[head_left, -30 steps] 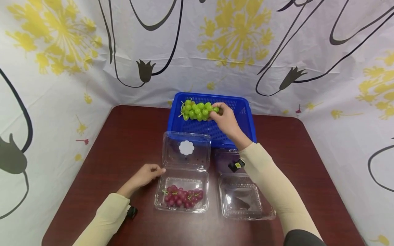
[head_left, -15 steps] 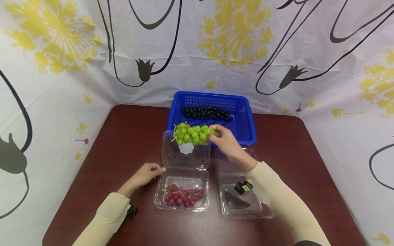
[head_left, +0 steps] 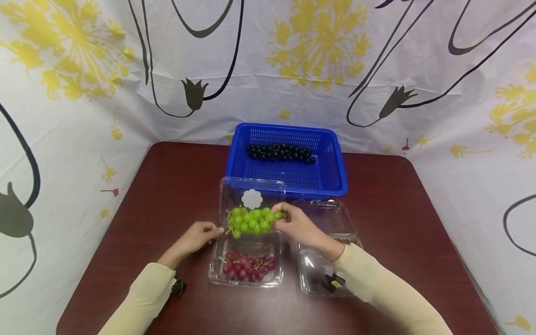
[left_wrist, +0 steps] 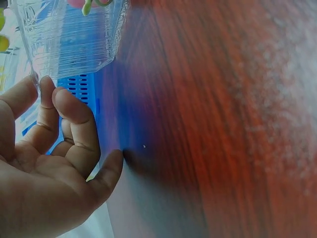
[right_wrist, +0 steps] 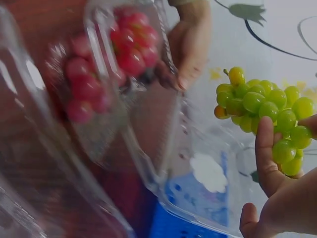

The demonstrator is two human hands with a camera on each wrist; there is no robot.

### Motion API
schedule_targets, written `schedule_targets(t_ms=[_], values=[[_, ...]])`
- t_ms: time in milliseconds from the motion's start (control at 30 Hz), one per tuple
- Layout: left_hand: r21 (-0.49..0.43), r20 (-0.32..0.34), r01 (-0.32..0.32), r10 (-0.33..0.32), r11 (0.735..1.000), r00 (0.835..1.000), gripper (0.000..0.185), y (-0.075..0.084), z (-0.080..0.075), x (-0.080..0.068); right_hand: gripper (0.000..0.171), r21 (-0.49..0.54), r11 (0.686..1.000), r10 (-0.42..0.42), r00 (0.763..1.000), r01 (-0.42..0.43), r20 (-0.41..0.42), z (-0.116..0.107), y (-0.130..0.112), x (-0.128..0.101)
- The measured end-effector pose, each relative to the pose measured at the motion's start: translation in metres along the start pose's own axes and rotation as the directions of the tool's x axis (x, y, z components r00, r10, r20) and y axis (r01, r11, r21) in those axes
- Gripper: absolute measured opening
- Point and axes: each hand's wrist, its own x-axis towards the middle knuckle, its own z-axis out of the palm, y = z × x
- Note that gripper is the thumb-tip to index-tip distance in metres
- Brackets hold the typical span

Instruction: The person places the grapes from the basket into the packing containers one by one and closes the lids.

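Blue basket (head_left: 335, 172) at table's far edge — black grapes (head_left: 279, 152) inside. Clear clamshell (head_left: 247, 272) holds red grapes (head_left: 248, 266); left hand (head_left: 197, 237) touches its corner, fingers loose. Right hand (head_left: 295, 225) pinches green grapes (head_left: 250, 220) above it.

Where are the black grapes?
In the head view, the black grapes lie along the far side of the blue basket, behind the clear boxes.

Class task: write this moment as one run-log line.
right hand: holds green grapes over open clamshell with red grapes | left hand: touches clamshell edge | basket: dark grapes
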Motion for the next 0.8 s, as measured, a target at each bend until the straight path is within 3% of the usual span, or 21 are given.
schedule_targets(t_ms=[533, 800], values=[[-0.015, -0.002, -0.014, 0.014, 1.0, 1.0, 0.031, -0.001, 0.001, 0.0, 0.029, -0.002, 0.999, 0.032, 0.994, -0.032, 0.109, 0.025, 0.03, -0.013], [-0.034, 0.0, -0.001, 0.001, 0.999, 1.0, 0.032, 0.001, 0.0, -0.002, 0.026, -0.086, 0.996, 0.008, 0.991, 0.004, 0.131, 0.03, 0.039, -0.01]])
